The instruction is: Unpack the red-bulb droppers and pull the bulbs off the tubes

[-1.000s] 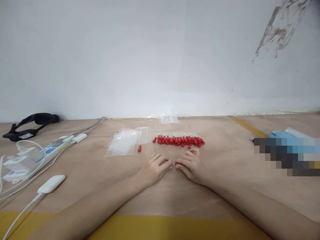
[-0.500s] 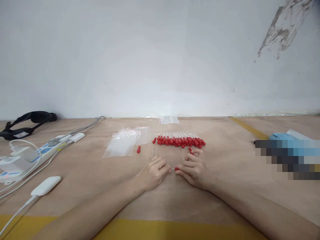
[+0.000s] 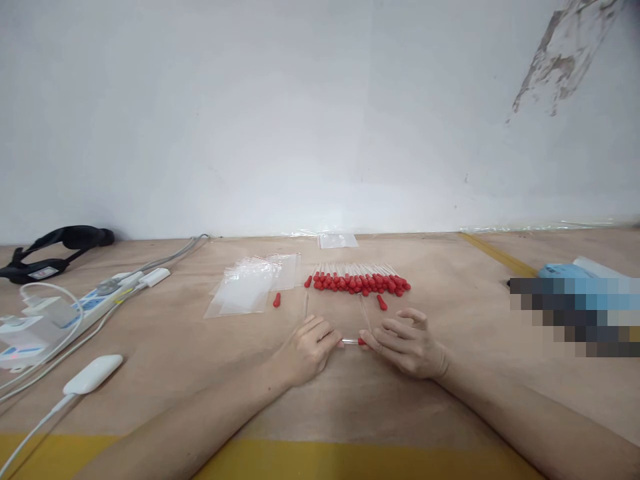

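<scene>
My left hand point(image 3: 314, 343) pinches one end of a clear dropper tube point(image 3: 350, 341), which lies level between my two hands. At its other end sits a red rubber bulb point(image 3: 361, 341), gripped between the fingertips of my right hand point(image 3: 407, 343); the fingers hide most of that bulb. Two loose clear tubes lie beyond my hands, a left tube point(image 3: 307, 305) and a right tube point(image 3: 365, 310). A loose red bulb point(image 3: 382, 303) rests just beyond my right hand, and another red bulb point(image 3: 277, 300) lies farther left.
Behind my hands lies a row of several red-bulbed droppers point(image 3: 363, 283). Clear zip bags point(image 3: 245, 290) are spread to its left, with another bag point(image 3: 339, 241) near the wall. A power strip point(image 3: 90, 303), white cables and a black headset strap point(image 3: 55, 250) occupy the left side.
My right hand has shifted right, and more of the tube shows between my hands. The loose bulb beyond my right hand is now uncovered. My left hand has hardly moved.
</scene>
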Available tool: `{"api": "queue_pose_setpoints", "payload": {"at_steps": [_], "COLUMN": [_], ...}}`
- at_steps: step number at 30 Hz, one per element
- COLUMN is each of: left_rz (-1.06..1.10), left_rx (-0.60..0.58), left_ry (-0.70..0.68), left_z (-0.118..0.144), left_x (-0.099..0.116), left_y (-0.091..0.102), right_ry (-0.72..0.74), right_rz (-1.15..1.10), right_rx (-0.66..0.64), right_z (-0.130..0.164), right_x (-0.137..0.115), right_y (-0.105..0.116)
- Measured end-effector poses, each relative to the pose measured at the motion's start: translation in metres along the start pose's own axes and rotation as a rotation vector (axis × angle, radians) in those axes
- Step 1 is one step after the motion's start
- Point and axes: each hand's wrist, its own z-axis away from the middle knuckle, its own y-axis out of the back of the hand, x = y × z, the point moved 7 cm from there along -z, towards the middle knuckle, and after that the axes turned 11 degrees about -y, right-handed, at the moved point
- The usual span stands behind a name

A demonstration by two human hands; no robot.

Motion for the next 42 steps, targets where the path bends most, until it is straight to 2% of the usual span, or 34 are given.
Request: {"api": "queue_pose_setpoints", "payload": {"at_steps": [2, 5, 7, 9, 13, 18, 21, 23, 30, 35, 38, 42], "left_rz": [-0.032, -0.042, 0.013, 0.085, 0.12, 0.073, 0.042, 0.074, 0.397, 0.588, 0.488, 0.168], "left_rx": [0.031, 0.042, 0.008, -0.02, -0.055, -0.122, -0.168, -0.156, -0.021, 0.025, 0.067, 0.101], "left_ry": [0.068, 0.171, 0.212, 0.239, 0.29, 0.328, 0.349, 0.373, 0.617, 0.736, 0.698, 0.62], "left_z": [0.003, 0.004, -0.001, -0.008, -0.023, -0.034, -0.038, -0.042, -0.051, -0.045, -0.041, -0.037], "left_x": [-0.007, -0.015, -0.016, -0.017, -0.023, -0.03, -0.029, -0.027, -0.025, -0.022, -0.031, -0.064], "left_y": [0.003, 0.003, -0.003, -0.01, -0.023, -0.039, -0.049, -0.053, -0.057, -0.063, -0.051, -0.024], "right_ry": [-0.106, -0.403, -0.583, -0.7, -0.823, -0.984, -0.988, -0.979, -1.07, -1.103, -1.117, -1.139], "right_rz": [-0.004, -0.077, -0.173, -0.238, -0.278, -0.387, -0.408, -0.397, -0.423, -0.434, -0.431, -0.374], "right_rx": [-0.005, 0.043, 0.058, 0.03, -0.087, -0.169, -0.215, -0.224, -0.254, -0.265, -0.299, -0.287], "right_z": [0.003, 0.008, 0.014, 0.02, 0.028, 0.036, 0.034, 0.032, 0.041, 0.045, 0.043, 0.039], "right_x": [0.019, 0.06, 0.084, 0.099, 0.111, 0.115, 0.111, 0.109, 0.116, 0.117, 0.114, 0.113], "right_y": [0.003, 0.003, -0.004, -0.014, -0.03, -0.038, -0.041, -0.043, -0.061, -0.064, -0.061, -0.053]}}
